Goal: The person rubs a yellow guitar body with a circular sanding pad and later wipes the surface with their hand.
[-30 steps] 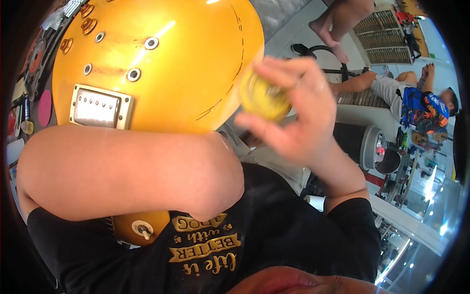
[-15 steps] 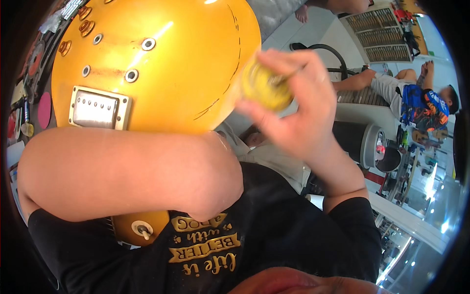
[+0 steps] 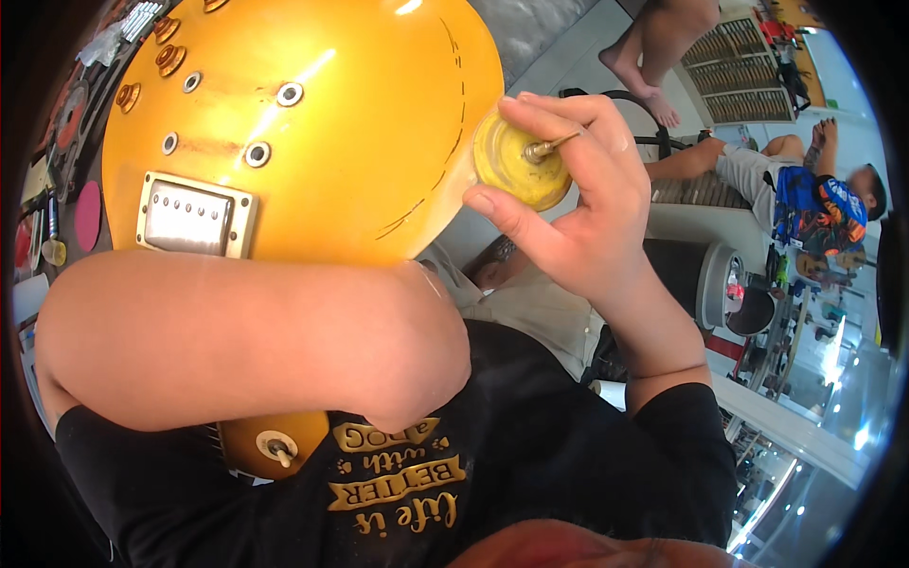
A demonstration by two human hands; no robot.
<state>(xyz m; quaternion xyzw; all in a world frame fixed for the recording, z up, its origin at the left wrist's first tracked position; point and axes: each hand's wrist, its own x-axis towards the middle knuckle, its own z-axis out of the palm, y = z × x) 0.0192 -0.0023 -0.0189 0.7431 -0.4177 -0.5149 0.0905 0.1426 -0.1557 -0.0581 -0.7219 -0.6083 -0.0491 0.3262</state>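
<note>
A gold electric guitar body (image 3: 360, 123) fills the upper left, with a metal-covered pickup (image 3: 194, 213) and several amber knobs. Dashed dark marks run along its right-hand edge. At that edge, my right hand (image 3: 601, 189) grips a round yellow pad with a metal shank (image 3: 516, 175), thumb and fingers around its rim. The pad's face seems to meet the guitar's edge, though the contact is hidden. My left arm (image 3: 256, 331) lies across the guitar's near part, elbow pointing right. The left hand is out of sight.
The guitar's toggle switch (image 3: 277, 447) shows below my left arm. Tools and a pink disc (image 3: 87, 216) lie on a surface at the far left. Another person's bare legs (image 3: 653, 57) are at upper right, and a person in blue (image 3: 824, 204) is farther right. A dark cylinder (image 3: 691, 279) stands beyond my right wrist.
My right hand and the pad were blurred by motion and now look sharp, in nearly the same place. The other person's legs have come farther into view at the upper right.
</note>
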